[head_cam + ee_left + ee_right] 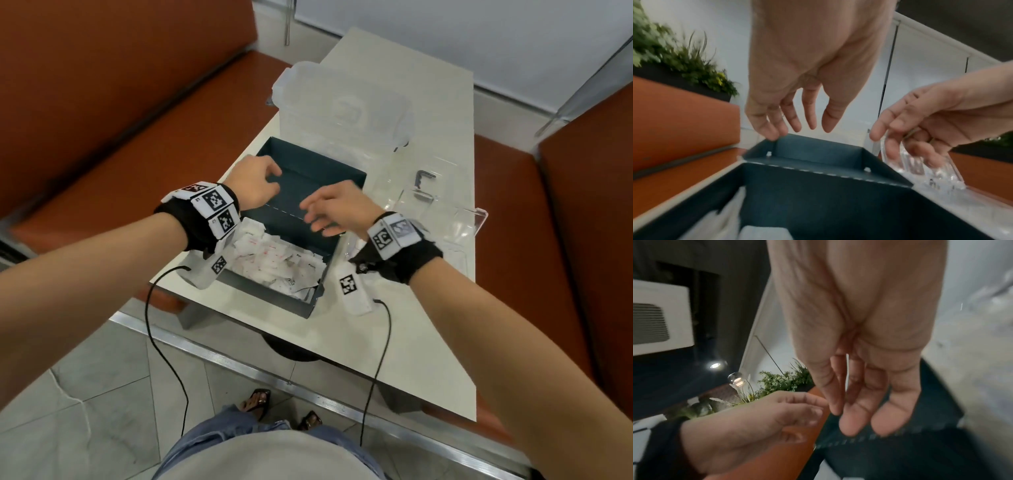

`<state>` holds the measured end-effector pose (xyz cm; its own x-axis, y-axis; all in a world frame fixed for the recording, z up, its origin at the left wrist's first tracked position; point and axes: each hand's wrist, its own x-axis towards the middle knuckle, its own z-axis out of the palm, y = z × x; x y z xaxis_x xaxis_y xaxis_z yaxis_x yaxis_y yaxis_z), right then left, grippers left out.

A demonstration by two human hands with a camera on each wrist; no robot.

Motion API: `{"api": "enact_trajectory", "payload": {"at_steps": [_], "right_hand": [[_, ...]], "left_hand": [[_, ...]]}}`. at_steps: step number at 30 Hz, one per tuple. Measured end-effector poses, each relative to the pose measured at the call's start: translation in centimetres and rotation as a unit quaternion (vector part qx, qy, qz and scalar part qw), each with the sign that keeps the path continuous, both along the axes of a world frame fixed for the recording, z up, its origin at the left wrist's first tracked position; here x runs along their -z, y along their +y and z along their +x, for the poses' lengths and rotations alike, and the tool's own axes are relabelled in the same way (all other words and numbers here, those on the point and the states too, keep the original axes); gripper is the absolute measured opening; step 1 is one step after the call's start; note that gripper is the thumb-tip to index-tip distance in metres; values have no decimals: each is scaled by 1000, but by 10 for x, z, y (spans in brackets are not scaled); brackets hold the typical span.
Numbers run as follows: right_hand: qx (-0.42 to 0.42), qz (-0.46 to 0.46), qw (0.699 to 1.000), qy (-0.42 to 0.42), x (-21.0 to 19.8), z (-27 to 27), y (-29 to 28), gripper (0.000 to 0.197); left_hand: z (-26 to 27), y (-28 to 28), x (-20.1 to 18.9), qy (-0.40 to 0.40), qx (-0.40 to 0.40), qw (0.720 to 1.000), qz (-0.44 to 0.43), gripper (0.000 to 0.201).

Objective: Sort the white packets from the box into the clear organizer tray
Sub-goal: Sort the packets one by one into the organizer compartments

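A dark teal box point(270, 295) stands open on the white table, its lid point(318, 171) folded back away from me. Several white packets point(270, 260) fill its near half. My left hand point(274, 179) hovers over the lid's left edge with loosely curled fingers and holds nothing. In the left wrist view its fingertips point(774, 133) hang at the lid's point(818, 151) far-left corner. My right hand point(312, 215) is over the hinge line, fingers relaxed and empty. The clear organizer tray point(479, 216) lies right of the box.
A larger clear lidded container point(342, 102) stands behind the box. A small dark bent metal piece point(424, 183) lies inside the clear tray area. Orange bench seats point(102, 102) flank the table on both sides. The table's metal edge point(239, 363) runs near my body.
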<state>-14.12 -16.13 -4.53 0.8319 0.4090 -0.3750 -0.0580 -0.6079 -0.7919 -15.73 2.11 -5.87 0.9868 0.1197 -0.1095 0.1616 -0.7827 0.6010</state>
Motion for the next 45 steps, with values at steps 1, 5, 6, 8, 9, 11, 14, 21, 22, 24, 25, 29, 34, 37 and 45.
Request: {"api": "enact_trajectory", "payload": {"at_steps": [1,5,6,8,9,11,14,21,22,24,25,29,34,37,45], "right_hand": [[-10,-4,999,49,8,-3,16,14],[-37,-116,990,71,43,-8,68,14],[-60,-171,983,35,51,-6,76,11],[-102,-267,957,-49,62,-1,87,18],[-115,-292,947,-71,67,2,91,26],[-126,-307,941,-71,74,7,98,34],[-94,-248,964,-11,80,12,116,23],[61,1,985,159,95,8,141,27],[88,20,980,175,93,6,146,24],[123,40,974,187,89,1,153,21],[119,41,976,176,89,0,156,23],[55,-25,992,113,97,-5,157,15],[41,-31,993,106,93,-4,145,29],[33,-50,991,116,88,-4,138,29],[98,-103,982,123,76,1,130,20]], "left_hand": [[-2,9,1,10,-7,1000,25,38],[-17,37,5,119,-11,990,69,23],[-21,42,6,147,-10,987,71,18],[-27,51,10,190,-5,979,69,18],[-29,56,14,206,1,976,67,26],[-33,62,20,232,11,971,62,35],[-37,68,23,229,12,972,48,39],[-40,86,31,250,-4,964,-93,42],[-41,88,32,251,-5,962,-105,41],[-42,89,33,250,-5,961,-115,37],[-42,90,33,248,-4,961,-119,35],[-40,92,38,251,-4,959,-128,41],[-36,95,40,251,5,960,-122,40],[-36,95,38,252,6,960,-123,40],[-35,94,49,236,17,970,-62,41]]}}
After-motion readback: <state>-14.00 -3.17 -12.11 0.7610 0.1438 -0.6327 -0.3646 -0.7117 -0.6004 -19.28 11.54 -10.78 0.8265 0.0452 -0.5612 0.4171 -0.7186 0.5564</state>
